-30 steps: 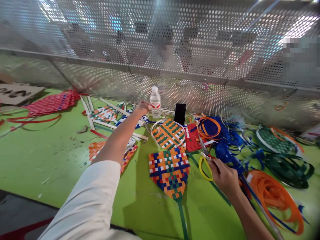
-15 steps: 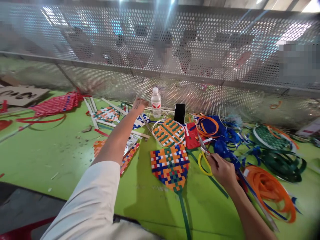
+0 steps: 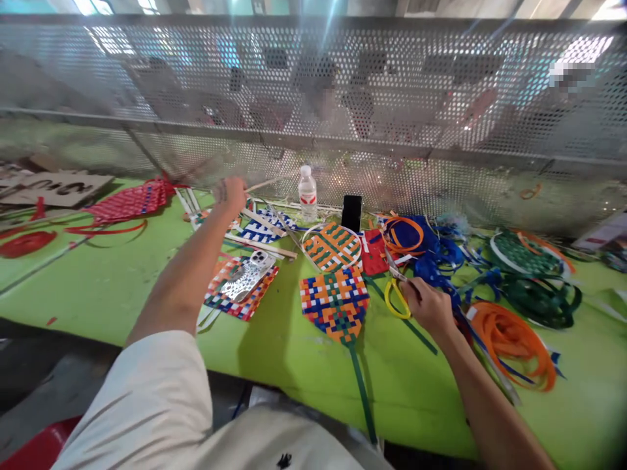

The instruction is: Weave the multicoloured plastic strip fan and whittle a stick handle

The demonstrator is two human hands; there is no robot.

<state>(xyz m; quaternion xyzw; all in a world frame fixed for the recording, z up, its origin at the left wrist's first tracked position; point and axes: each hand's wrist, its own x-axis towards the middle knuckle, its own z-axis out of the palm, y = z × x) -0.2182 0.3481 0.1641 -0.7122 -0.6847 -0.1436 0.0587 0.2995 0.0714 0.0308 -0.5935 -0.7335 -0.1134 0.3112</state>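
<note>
My left hand (image 3: 231, 194) is stretched out over the back left of the table, its fingers closed around a thin pale strip (image 3: 267, 183) that sticks out to the right, towards the water bottle (image 3: 308, 196). My right hand (image 3: 429, 305) grips a pair of scissors with yellow handles (image 3: 398, 299), its blades pointing away from me. Between my arms lies a woven multicoloured paddle-shaped piece (image 3: 335, 303) with a green strip trailing towards me. Behind it is a round orange and green woven piece (image 3: 333, 247) with a white rim.
A patterned phone (image 3: 249, 275) lies on a checkered woven piece at left. A dark phone (image 3: 351, 213) leans at the back. Orange strip coils (image 3: 514, 343), green coils (image 3: 541, 301) and blue strips (image 3: 441, 266) lie right. A perforated metal screen (image 3: 367, 143) borders the green table (image 3: 274, 352).
My left hand has moved left, away from the bottle, and a pale strip now shows in it. My right hand still holds the scissors. The view has shifted slightly.
</note>
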